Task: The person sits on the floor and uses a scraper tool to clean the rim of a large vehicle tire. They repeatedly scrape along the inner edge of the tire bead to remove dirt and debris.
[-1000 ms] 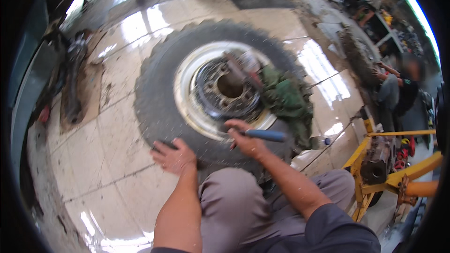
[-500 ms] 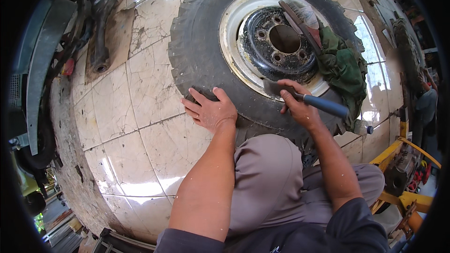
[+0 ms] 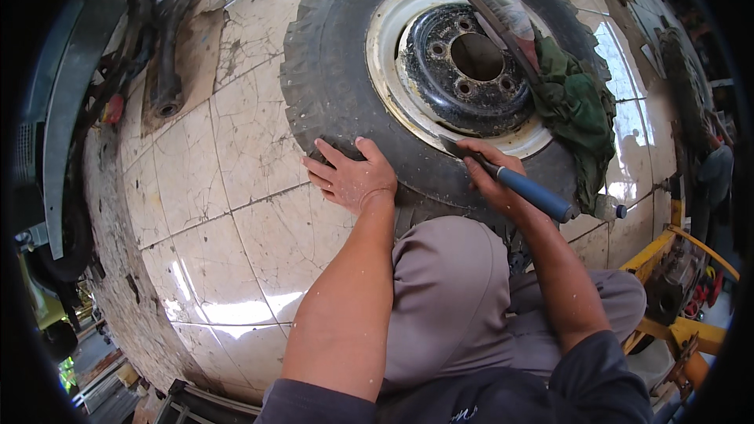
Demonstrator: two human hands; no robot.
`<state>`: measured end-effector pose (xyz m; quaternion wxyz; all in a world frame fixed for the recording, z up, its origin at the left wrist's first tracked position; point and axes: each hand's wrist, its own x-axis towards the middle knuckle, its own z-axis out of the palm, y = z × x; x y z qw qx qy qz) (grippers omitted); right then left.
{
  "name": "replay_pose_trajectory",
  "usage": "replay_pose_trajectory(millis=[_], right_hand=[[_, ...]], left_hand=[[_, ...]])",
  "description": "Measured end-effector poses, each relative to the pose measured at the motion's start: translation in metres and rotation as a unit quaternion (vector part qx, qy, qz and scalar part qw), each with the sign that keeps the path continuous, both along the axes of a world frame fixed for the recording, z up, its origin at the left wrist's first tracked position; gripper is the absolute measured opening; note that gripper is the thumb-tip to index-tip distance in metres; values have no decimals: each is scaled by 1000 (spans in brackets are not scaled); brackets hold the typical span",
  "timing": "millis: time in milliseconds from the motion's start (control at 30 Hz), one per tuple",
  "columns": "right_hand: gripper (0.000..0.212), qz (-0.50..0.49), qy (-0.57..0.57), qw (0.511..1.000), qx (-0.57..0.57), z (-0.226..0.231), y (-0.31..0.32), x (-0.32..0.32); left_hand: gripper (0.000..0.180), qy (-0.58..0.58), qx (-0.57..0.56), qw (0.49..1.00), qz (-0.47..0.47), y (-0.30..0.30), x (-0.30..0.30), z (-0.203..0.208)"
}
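Note:
A large knobbly tyre (image 3: 326, 82) lies flat on its side in front of me, fitted on a wheel with a worn off-white rim (image 3: 382, 71) and a speckled black centre (image 3: 420, 63). In my right hand (image 3: 493, 177) is a scraper (image 3: 536, 193) with a blue handle, its blade against the near edge of the rim, where it meets the tyre. My left hand (image 3: 357, 180) rests on the tyre's near-left sidewall and tread, fingers spread, holding nothing. A crumpled green cloth (image 3: 572, 98) drapes over the tyre's right side. Beside it, across the rim, lies a long brown-handled brush (image 3: 503, 35).
Cracked, glossy tiles (image 3: 212, 212) surround the tyre. A dark metal arm part (image 3: 167, 55) lies on cardboard at the far left. Yellow metal framework (image 3: 656, 259) stands at the right, near a clear bottle (image 3: 609, 208) with a blue cap. Vehicle parts line the left edge.
The scraper has tilted, its handle end swinging down and slightly left, with its blade still at the rim edge. My right hand has shifted slightly; my left has stayed nearly in place.

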<state>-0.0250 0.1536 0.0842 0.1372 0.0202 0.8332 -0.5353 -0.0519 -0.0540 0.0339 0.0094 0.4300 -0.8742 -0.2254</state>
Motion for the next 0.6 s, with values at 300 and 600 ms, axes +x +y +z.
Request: replay_pose_trajectory(millis=[300, 600], right_hand=[[31, -75, 20, 995, -69, -2, -7, 3], [31, -4, 8, 1000, -14, -2, -3, 2]], left_hand=[[78, -2, -3, 1000, 1, 0, 0, -1], [78, 6, -2, 1000, 3, 1, 1, 2]])
